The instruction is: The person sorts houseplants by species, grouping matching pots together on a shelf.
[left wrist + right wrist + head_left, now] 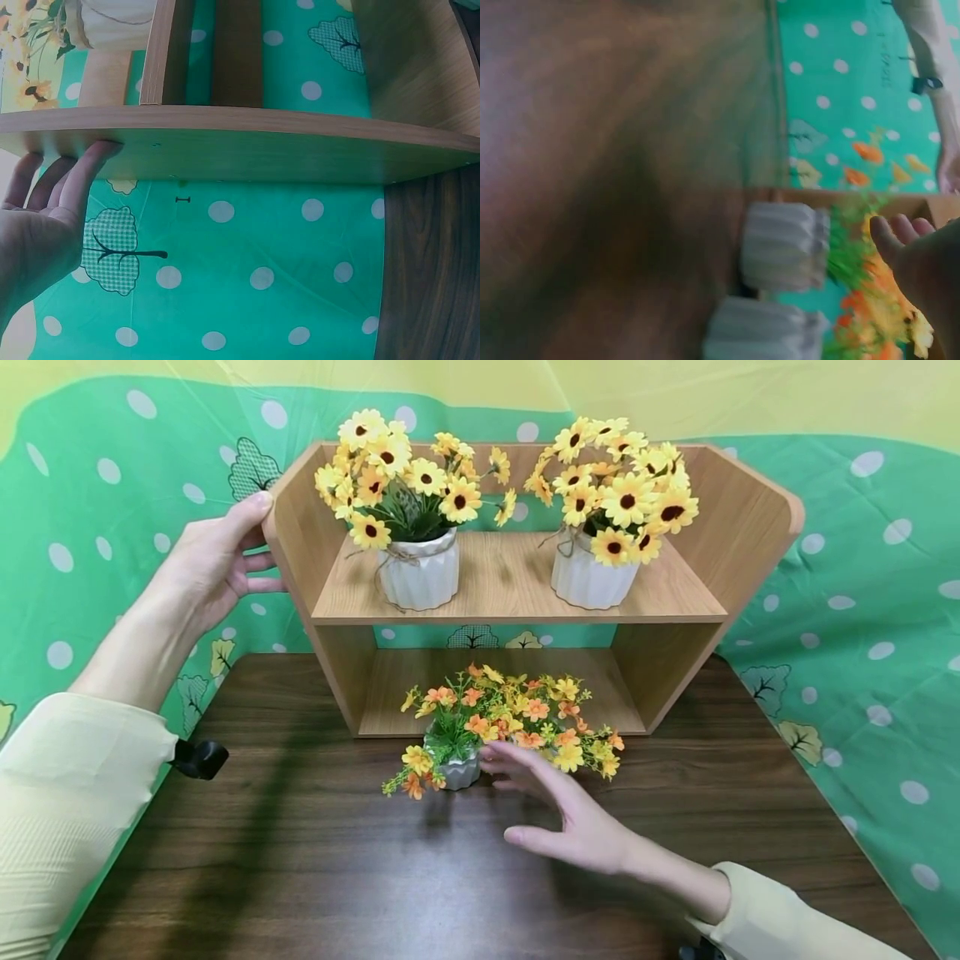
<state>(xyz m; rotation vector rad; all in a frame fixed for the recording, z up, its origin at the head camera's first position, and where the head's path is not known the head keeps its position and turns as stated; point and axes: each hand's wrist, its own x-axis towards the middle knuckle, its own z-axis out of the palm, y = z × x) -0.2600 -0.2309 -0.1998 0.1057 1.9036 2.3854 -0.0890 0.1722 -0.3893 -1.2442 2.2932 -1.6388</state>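
A light wooden two-tier shelf (pixel 517 617) stands on the table. My left hand (pixel 217 556) touches the outer face and front edge of its left side panel (pixel 247 154), fingers mostly straight. In front of the lower tier sit two small ribbed pots of orange and yellow flowers; the left pot (pixel 459 772) shows in the head view, while the other is mostly hidden behind my right hand (pixel 573 822). That hand hovers by the blossoms (pixel 536 710), fingers extended and thumb apart, holding nothing. The right wrist view shows both ribbed pots (pixel 780 246) side by side, blurred.
On the upper tier stand two white pots, left (pixel 422 572) and right (pixel 592 575), with yellow daisy-like flowers and twine. A dark wood table (pixel 360 877) lies beneath. Green dotted cloth (pixel 862 610) hangs behind and at the sides.
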